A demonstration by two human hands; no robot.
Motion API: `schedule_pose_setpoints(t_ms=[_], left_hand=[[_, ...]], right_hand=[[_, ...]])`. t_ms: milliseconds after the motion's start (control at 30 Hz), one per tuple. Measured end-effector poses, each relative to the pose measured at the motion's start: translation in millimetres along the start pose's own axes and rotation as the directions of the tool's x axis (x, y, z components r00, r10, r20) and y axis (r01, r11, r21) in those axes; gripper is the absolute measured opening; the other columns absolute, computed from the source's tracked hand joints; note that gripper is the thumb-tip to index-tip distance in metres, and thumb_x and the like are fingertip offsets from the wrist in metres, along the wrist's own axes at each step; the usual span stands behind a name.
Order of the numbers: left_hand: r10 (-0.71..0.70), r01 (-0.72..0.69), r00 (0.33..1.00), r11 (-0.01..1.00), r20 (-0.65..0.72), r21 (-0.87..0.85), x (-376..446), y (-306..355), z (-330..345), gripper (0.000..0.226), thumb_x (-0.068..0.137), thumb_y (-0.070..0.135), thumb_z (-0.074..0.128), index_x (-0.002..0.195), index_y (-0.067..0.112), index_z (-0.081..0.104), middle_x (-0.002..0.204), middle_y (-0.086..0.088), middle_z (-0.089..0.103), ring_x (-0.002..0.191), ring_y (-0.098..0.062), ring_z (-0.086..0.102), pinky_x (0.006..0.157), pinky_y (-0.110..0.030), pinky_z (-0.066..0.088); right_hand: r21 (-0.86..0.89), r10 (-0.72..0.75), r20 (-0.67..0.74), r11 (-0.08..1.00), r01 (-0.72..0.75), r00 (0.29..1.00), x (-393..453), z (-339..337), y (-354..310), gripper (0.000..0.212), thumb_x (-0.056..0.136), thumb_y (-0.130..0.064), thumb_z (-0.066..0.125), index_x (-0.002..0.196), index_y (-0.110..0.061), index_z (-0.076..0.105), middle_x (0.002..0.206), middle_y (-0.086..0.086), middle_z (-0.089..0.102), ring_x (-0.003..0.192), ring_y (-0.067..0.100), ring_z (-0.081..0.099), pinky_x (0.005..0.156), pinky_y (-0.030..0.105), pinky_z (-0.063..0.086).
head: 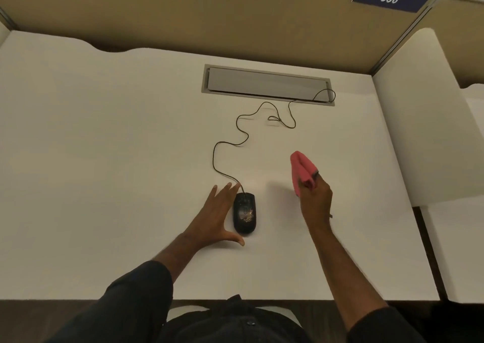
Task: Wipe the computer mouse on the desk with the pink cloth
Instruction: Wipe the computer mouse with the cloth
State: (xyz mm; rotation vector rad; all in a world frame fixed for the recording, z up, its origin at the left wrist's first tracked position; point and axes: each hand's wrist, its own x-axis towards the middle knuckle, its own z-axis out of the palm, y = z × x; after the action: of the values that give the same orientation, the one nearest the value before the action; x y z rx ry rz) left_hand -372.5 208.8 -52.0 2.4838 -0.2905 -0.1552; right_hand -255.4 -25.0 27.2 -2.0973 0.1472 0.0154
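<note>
Head view: mouse braced, cloth ready to wipe.

The black mouse [244,213] lies on the white desk [104,159], its cord [225,143] trailing away to the cable slot [267,84]. The left hand [213,217], fingers spread straight, sits just left of the mouse, apparently to steady it. Well to the mouse's right, the right hand [315,198] grips the bunched pink cloth [301,171], lifted clear.

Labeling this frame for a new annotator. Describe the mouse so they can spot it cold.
Start at the white desk and find the grey cable hatch at its back. A thin black cord snakes from it toward the person and ends at the mouse, just right of the open left hand. It is the only black object on the desk, with a whitish smudge on top.
</note>
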Motion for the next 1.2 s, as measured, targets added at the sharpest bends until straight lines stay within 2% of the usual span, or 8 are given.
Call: schedule_pose_setpoints(t_ms=[33, 133, 267, 400, 533, 800, 1033, 1200], left_hand=[[-0.004, 0.004, 1.0, 1.0, -0.006, 0.002, -1, -1, 1, 0.14, 0.059, 0.086, 0.065, 0.157, 0.013, -0.003, 0.166, 0.003, -0.003, 0.152, -0.016, -0.005, 0.122, -0.052, 0.001], [-0.015, 0.015, 1.0, 1.0, -0.002, 0.015, 0, -2, 5, 0.139, 0.06, 0.087, 0.065, 0.157, 0.012, 0.0, 0.166, 0.0, 0.003, 0.152, -0.017, -0.002, 0.121, -0.056, 0.003], [-0.023, 0.023, 1.0, 1.0, 0.009, 0.02, 1, -1, 5, 0.137, 0.06, 0.089, 0.061, 0.157, 0.013, 0.0, 0.165, -0.002, 0.008, 0.152, -0.016, 0.001, 0.121, -0.056, 0.003], [-0.017, 0.017, 1.0, 1.0, -0.014, -0.006, 1, 0, 4, 0.137, 0.06, 0.087, 0.063, 0.157, 0.014, -0.001, 0.164, -0.003, 0.014, 0.152, -0.015, 0.009, 0.121, -0.057, 0.004], [-0.036, 0.036, 0.999, 0.999, -0.029, -0.034, 2, -1, 7, 0.136, 0.06, 0.089, 0.062, 0.156, 0.022, -0.008, 0.164, -0.001, 0.016, 0.151, -0.014, 0.01, 0.121, -0.057, 0.004], [-0.042, 0.04, 0.998, 0.998, -0.041, -0.04, 4, -8, 16, 0.134, 0.059, 0.09, 0.06, 0.157, 0.019, 0.002, 0.163, 0.0, 0.018, 0.151, -0.011, 0.01, 0.121, -0.056, 0.004], [-0.066, 0.064, 0.997, 0.997, -0.05, -0.043, 5, -9, 18, 0.127, 0.063, 0.092, 0.052, 0.156, 0.019, 0.006, 0.162, 0.005, 0.012, 0.148, -0.006, 0.006, 0.123, -0.052, 0.001], [-0.065, 0.064, 0.996, 0.998, -0.054, -0.029, 5, -8, 18, 0.124, 0.065, 0.092, 0.049, 0.156, 0.024, 0.0, 0.161, 0.005, 0.013, 0.149, -0.012, 0.015, 0.123, -0.051, 0.001]], right_hand=[[-0.057, -0.058, 0.018, 0.997, 0.058, 0.998, -6, 6, 3, 0.041, 0.089, -0.002, 0.059, 0.128, -0.012, 0.062, 0.109, 0.004, 0.071, 0.094, 0.016, 0.066, 0.078, 0.01, 0.047], [-0.14, -0.181, 0.102, 0.971, 0.194, 0.978, -25, 24, 14, 0.062, 0.085, 0.007, 0.06, 0.142, -0.015, 0.049, 0.135, 0.003, 0.059, 0.12, 0.014, 0.056, 0.099, 0.026, 0.047], [-0.15, -0.3, 0.249, 0.927, 0.343, 0.921, -46, 47, 28, 0.076, 0.079, 0.016, 0.063, 0.146, -0.015, 0.043, 0.148, 0.001, 0.046, 0.14, 0.018, 0.038, 0.111, 0.042, 0.039], [-0.146, -0.311, 0.321, 0.917, 0.371, 0.895, -58, 59, 37, 0.077, 0.077, 0.012, 0.066, 0.146, -0.013, 0.043, 0.148, 0.002, 0.047, 0.139, 0.018, 0.04, 0.109, 0.047, 0.04], [-0.132, -0.319, 0.328, 0.916, 0.378, 0.889, -63, 63, 41, 0.07, 0.081, 0.004, 0.069, 0.145, -0.009, 0.044, 0.146, 0.006, 0.049, 0.136, 0.021, 0.044, 0.107, 0.048, 0.042], [-0.17, -0.313, 0.34, 0.907, 0.386, 0.887, -69, 64, 40, 0.065, 0.088, -0.014, 0.07, 0.146, -0.012, 0.042, 0.149, 0.002, 0.046, 0.139, 0.019, 0.04, 0.107, 0.049, 0.042], [-0.196, -0.306, 0.3, 0.907, 0.372, 0.904, -73, 70, 42, 0.064, 0.09, -0.014, 0.068, 0.147, -0.014, 0.041, 0.149, 0.001, 0.046, 0.14, 0.018, 0.039, 0.107, 0.049, 0.042], [-0.241, -0.299, 0.291, 0.896, 0.372, 0.909, -76, 74, 42, 0.059, 0.092, -0.013, 0.064, 0.146, -0.01, 0.042, 0.148, 0.003, 0.047, 0.139, 0.019, 0.039, 0.111, 0.046, 0.038]])
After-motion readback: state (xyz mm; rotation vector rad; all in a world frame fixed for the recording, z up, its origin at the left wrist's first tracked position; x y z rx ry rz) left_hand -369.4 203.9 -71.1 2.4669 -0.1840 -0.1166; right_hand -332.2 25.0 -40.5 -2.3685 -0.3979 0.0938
